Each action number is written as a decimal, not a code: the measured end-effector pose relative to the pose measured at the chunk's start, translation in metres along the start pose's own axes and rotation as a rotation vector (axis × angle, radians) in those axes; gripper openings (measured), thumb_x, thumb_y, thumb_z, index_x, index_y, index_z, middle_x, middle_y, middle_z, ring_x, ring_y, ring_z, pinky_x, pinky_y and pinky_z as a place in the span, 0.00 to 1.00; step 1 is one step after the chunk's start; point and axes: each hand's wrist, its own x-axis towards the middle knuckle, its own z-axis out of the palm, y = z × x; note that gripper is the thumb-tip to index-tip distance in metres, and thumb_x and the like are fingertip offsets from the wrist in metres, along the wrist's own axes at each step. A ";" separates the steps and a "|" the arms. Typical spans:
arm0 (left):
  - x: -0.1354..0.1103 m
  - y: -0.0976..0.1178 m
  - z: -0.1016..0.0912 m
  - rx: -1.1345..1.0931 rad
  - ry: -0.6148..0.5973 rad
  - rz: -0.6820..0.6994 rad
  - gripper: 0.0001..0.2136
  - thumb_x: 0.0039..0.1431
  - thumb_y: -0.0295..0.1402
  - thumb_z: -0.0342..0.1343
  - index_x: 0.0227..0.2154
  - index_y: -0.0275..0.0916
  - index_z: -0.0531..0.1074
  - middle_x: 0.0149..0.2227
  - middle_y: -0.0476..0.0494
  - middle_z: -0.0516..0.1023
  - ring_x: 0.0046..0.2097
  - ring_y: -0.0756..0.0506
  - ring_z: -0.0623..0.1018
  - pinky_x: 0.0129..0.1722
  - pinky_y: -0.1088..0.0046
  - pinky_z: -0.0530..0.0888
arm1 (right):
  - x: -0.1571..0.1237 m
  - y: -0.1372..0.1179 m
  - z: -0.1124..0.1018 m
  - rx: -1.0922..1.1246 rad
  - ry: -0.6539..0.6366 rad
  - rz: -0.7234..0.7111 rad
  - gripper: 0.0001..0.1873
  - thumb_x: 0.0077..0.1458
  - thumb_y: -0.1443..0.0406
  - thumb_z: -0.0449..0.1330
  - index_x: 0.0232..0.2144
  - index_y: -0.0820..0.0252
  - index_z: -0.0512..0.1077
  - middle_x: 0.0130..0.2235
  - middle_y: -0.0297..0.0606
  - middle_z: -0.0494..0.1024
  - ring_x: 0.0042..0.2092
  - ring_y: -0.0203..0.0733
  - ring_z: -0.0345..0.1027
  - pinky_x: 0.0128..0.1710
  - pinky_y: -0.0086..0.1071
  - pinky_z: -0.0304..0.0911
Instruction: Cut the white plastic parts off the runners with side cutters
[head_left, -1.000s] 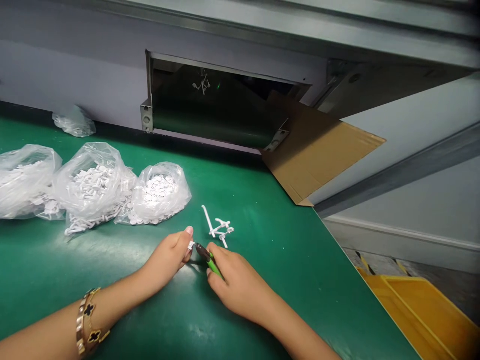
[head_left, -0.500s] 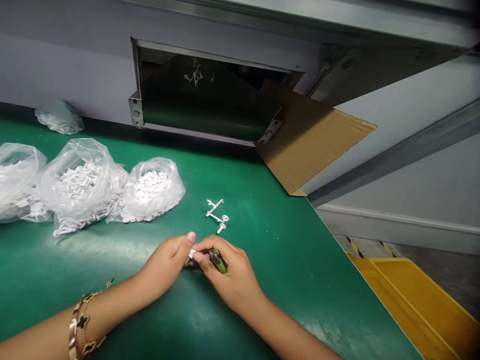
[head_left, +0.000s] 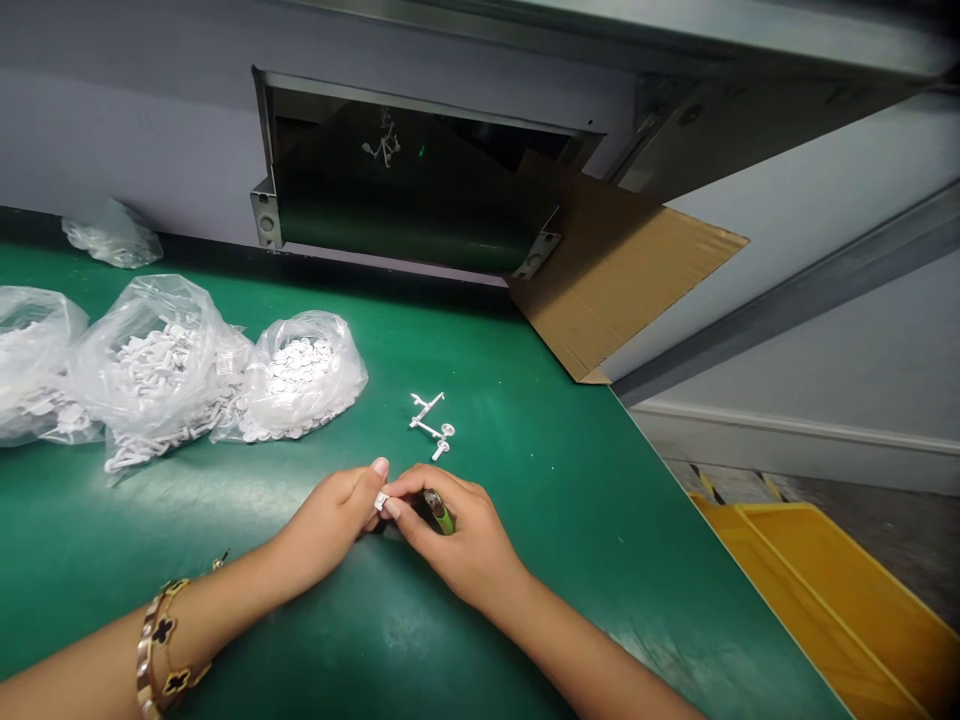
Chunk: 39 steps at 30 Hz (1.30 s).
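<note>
My left hand (head_left: 337,515) and my right hand (head_left: 454,540) meet low on the green table (head_left: 540,480). Both pinch one small white plastic part (head_left: 381,501) between their fingertips. My right hand also grips a green-handled cutter (head_left: 439,512) in its curled fingers. A white plastic sprue (head_left: 430,425) with small parts on it lies just beyond my hands. A bracelet (head_left: 161,645) is on my left wrist.
Three clear bags of white plastic parts (head_left: 300,375) (head_left: 157,370) (head_left: 34,360) lie at the left, a smaller bag (head_left: 112,240) behind them. A dark machine opening (head_left: 405,190) with a conveyor faces me. Cardboard (head_left: 622,265) leans at its right. A yellow bin (head_left: 840,600) stands off the table's right edge.
My right hand turned the cutter back into its palm and brought its fingertips to the small part held by my left hand. The view shifted slightly, and the sprue lies differently.
</note>
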 end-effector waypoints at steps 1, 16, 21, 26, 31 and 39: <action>0.000 0.000 -0.001 0.004 0.000 -0.004 0.23 0.58 0.51 0.34 0.17 0.39 0.52 0.17 0.54 0.48 0.21 0.52 0.50 0.21 0.75 0.50 | 0.000 0.000 -0.001 0.007 -0.011 0.012 0.05 0.52 0.65 0.55 0.27 0.59 0.69 0.25 0.33 0.74 0.27 0.33 0.66 0.29 0.26 0.62; 0.001 0.000 -0.005 -0.005 -0.129 0.011 0.24 0.58 0.51 0.34 0.15 0.39 0.52 0.16 0.55 0.50 0.20 0.53 0.50 0.21 0.74 0.51 | -0.002 -0.001 0.000 -0.072 0.019 -0.089 0.04 0.47 0.71 0.54 0.25 0.59 0.66 0.24 0.30 0.72 0.27 0.32 0.64 0.29 0.25 0.60; 0.002 -0.002 -0.006 -0.024 -0.133 0.009 0.24 0.59 0.51 0.35 0.15 0.39 0.51 0.16 0.55 0.50 0.20 0.53 0.50 0.21 0.74 0.51 | -0.001 -0.002 -0.003 -0.055 -0.027 -0.091 0.04 0.49 0.70 0.54 0.27 0.59 0.68 0.26 0.31 0.73 0.28 0.32 0.65 0.29 0.24 0.60; 0.002 0.000 -0.007 -0.015 -0.127 -0.002 0.24 0.59 0.51 0.34 0.16 0.38 0.53 0.16 0.55 0.50 0.20 0.53 0.51 0.21 0.74 0.51 | 0.001 -0.003 -0.004 -0.037 -0.048 -0.091 0.04 0.51 0.70 0.54 0.27 0.59 0.68 0.26 0.31 0.73 0.27 0.31 0.64 0.28 0.24 0.59; 0.001 -0.001 -0.006 0.083 -0.101 0.018 0.24 0.59 0.50 0.34 0.17 0.38 0.53 0.17 0.54 0.52 0.22 0.53 0.53 0.22 0.75 0.51 | -0.001 0.003 0.002 -0.079 -0.019 -0.086 0.04 0.48 0.71 0.54 0.25 0.59 0.65 0.24 0.31 0.71 0.26 0.32 0.62 0.28 0.25 0.58; 0.003 -0.003 -0.006 0.001 -0.076 0.027 0.24 0.59 0.51 0.35 0.16 0.38 0.52 0.16 0.55 0.52 0.20 0.53 0.53 0.21 0.75 0.53 | 0.006 0.009 -0.012 -0.240 -0.019 -0.268 0.08 0.46 0.73 0.53 0.29 0.58 0.66 0.29 0.33 0.71 0.32 0.35 0.65 0.33 0.27 0.60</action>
